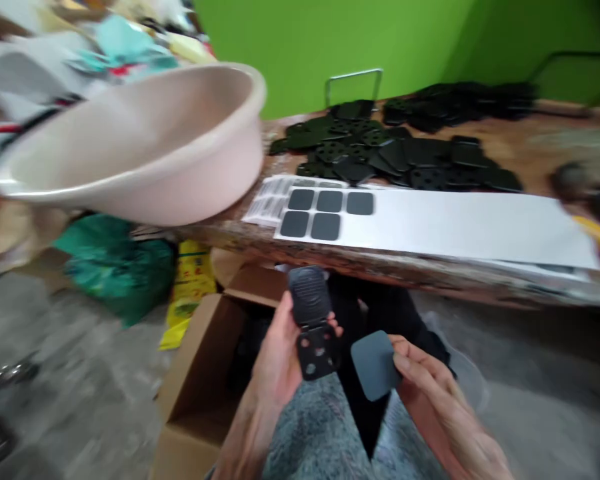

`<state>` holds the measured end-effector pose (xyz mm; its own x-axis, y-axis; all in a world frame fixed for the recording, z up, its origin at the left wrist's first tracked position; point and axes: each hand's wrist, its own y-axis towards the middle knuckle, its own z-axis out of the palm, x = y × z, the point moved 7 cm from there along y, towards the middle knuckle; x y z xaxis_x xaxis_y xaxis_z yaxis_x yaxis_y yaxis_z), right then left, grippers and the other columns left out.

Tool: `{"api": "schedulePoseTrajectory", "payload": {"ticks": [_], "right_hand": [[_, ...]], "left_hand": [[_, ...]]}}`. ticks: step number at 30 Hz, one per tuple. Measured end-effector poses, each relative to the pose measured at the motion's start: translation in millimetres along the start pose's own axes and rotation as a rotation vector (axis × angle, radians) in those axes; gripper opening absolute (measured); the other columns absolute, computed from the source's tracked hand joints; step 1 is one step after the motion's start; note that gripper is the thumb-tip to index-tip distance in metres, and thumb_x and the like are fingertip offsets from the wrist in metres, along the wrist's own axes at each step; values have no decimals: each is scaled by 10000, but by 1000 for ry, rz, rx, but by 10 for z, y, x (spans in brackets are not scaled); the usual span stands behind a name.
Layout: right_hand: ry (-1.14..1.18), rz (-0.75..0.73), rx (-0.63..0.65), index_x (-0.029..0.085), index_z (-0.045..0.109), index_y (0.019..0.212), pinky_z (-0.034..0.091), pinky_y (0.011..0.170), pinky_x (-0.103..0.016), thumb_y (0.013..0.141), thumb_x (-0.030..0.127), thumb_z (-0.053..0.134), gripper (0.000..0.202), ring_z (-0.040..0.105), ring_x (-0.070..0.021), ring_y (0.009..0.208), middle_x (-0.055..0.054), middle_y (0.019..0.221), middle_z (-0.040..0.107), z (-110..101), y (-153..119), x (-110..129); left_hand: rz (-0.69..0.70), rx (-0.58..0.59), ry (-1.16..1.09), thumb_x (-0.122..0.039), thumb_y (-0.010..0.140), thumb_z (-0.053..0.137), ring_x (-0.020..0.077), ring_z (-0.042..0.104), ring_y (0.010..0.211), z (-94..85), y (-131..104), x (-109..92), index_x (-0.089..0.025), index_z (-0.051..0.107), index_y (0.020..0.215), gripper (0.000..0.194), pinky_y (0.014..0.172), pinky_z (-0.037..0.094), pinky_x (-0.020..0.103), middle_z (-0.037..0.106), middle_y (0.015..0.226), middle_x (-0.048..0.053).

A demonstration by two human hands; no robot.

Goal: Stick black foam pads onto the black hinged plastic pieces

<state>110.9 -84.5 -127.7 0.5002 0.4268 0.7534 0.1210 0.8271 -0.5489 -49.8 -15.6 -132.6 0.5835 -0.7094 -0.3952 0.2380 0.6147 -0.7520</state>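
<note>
My left hand (279, 357) is closed around a black hinged plate (311, 297), with a ribbed upper half and a lower half pierced by several holes. To its right, my right hand (425, 373) pinches a grey rounded-square pad (375, 365) by its right edge. The pad and the plate are apart, both over my lap in front of the table edge. On the table lies a white backing sheet (430, 220) with several similar dark pads (325, 227) stuck at its left end.
Black plates (405, 153) are piled behind the sheet on the wooden table (555, 147). A large pale basin (215, 160) overhangs the table at left. Below stand an open cardboard box (195, 360), a green bag (120, 267) and a yellow packet (187, 287).
</note>
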Motion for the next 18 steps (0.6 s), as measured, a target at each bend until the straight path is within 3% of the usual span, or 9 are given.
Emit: {"api": "schedulePoseTrajectory", "payload": {"ticks": [3,7,9,12,18], "right_hand": [[43,-49,-136,187,661,815,472,747,-326,760,445,669,264,568,-198,792,-49,863,627,-564,0,12],[-74,-206,-607,170,651,759,453,677,-294,689,521,686,360,549,-185,734,-41,809,633,-1763,-259,-55],[-120,-207,-760,164,648,727,421,621,-270,665,507,705,353,504,-159,649,-11,704,601,-2173,-442,-218],[-173,-176,-860,160,647,705,384,586,-253,665,475,707,323,462,-139,590,22,611,558,-2420,-588,-490],[-285,-149,-929,153,630,741,426,581,-266,740,457,670,307,537,-148,603,13,648,597,-2481,-384,-827]], "left_hand": [[-15,-81,125,-420,913,423,239,693,764,-152,159,76,-86,651,1021,419,710,579,353,709,870,144],[-206,-40,237,-354,922,417,246,698,776,-274,518,417,-56,648,997,385,723,588,387,702,878,157],[-287,-49,258,-362,916,423,262,700,760,-347,650,573,-34,644,985,402,673,595,385,697,878,176],[-319,-86,254,-348,908,435,277,701,780,-431,776,663,-34,634,1011,387,666,596,403,696,904,185],[-309,-156,327,-325,912,409,294,700,810,-471,911,627,-32,596,1097,393,634,599,413,703,923,196]]}}
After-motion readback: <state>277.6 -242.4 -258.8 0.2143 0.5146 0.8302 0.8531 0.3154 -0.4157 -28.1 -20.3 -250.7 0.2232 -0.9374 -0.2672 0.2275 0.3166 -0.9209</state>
